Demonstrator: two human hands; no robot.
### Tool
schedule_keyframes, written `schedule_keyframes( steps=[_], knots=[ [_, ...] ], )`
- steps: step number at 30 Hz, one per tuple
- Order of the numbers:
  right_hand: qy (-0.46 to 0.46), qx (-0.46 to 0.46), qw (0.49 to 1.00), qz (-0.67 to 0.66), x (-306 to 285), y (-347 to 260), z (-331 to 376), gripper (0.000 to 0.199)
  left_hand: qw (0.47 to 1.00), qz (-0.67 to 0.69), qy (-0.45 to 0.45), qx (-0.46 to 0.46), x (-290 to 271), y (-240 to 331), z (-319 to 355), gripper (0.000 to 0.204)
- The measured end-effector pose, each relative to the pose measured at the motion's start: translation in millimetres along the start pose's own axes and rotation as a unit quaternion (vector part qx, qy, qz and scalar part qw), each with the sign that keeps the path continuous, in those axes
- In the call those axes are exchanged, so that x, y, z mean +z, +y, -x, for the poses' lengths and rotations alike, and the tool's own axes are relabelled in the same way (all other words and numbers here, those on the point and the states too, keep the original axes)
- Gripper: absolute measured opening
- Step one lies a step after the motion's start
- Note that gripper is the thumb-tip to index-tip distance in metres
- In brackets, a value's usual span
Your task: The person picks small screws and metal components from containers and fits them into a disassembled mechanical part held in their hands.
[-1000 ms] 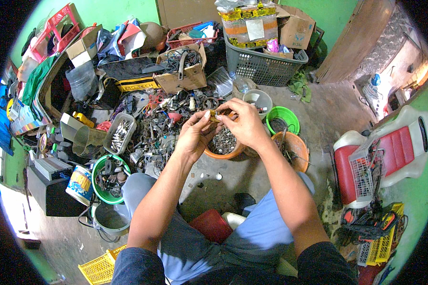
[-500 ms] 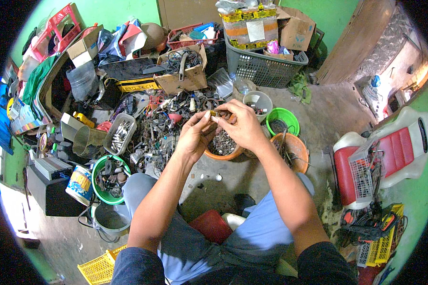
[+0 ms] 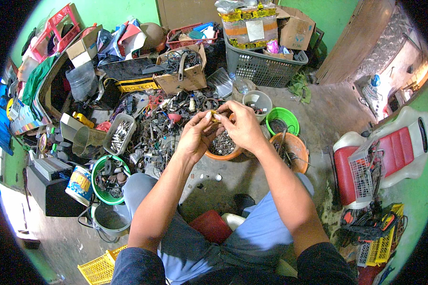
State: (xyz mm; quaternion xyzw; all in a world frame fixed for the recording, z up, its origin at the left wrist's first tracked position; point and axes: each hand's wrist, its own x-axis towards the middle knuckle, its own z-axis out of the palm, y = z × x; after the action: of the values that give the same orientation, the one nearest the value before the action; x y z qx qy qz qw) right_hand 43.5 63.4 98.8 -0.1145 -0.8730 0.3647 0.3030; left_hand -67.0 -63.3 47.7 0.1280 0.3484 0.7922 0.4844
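Observation:
Both of my hands meet over the floor in front of my knees, pinching one small yellowish metallic piece point(image 3: 214, 115); its exact kind is too small to tell. My left hand point(image 3: 196, 135) grips it between thumb and forefinger, the other fingers curled. From the other side my right hand point(image 3: 240, 126) holds it with thumb and fingertips. Just below the hands sits an orange bowl point(image 3: 225, 156) filled with many small grey metal bits. Partly behind my right wrist is another orange bowl point(image 3: 299, 151) with long dark pieces in it.
A heap of loose scrap parts point(image 3: 152, 118) covers the floor ahead and left. Around it stand a bright green basin point(image 3: 290, 115), a clear tub of white pieces point(image 3: 110, 147), a green-rimmed bucket point(image 3: 96, 190) and a grey basket point(image 3: 266, 71). A red and white seat point(image 3: 398, 149) lies at right.
The small piece has turned slightly between my fingertips, and my right fingers have shifted a little. My arms and the surroundings stay in place.

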Motion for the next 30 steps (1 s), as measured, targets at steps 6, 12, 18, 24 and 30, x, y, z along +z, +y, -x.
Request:
schedule_keyframes(
  steps=[6,12,18,24,30],
  knots=[
    [-0.024,-0.035,0.999,-0.010,1.7,1.5,0.1,0.012,1.000,-0.002,0.013,0.007,2.0,1.6,2.6,0.026],
    [-0.047,-0.046,0.997,0.042,4.8,5.9,2.3,0.013,0.998,0.034,0.037,-0.025,0.9,0.5,-0.2,0.024],
    [-0.053,-0.073,0.996,0.027,9.8,7.8,1.0,0.015,0.996,0.058,0.068,0.000,0.0,-4.9,0.1,0.024],
    [-0.044,-0.069,0.995,0.053,9.6,7.6,3.2,0.015,0.992,-0.028,0.113,0.038,7.0,-5.1,0.5,0.025],
    [-0.015,-0.012,1.000,-0.021,6.9,0.0,0.8,0.018,0.981,0.055,0.174,0.064,-29.6,6.5,-20.2,0.029]
  ],
)
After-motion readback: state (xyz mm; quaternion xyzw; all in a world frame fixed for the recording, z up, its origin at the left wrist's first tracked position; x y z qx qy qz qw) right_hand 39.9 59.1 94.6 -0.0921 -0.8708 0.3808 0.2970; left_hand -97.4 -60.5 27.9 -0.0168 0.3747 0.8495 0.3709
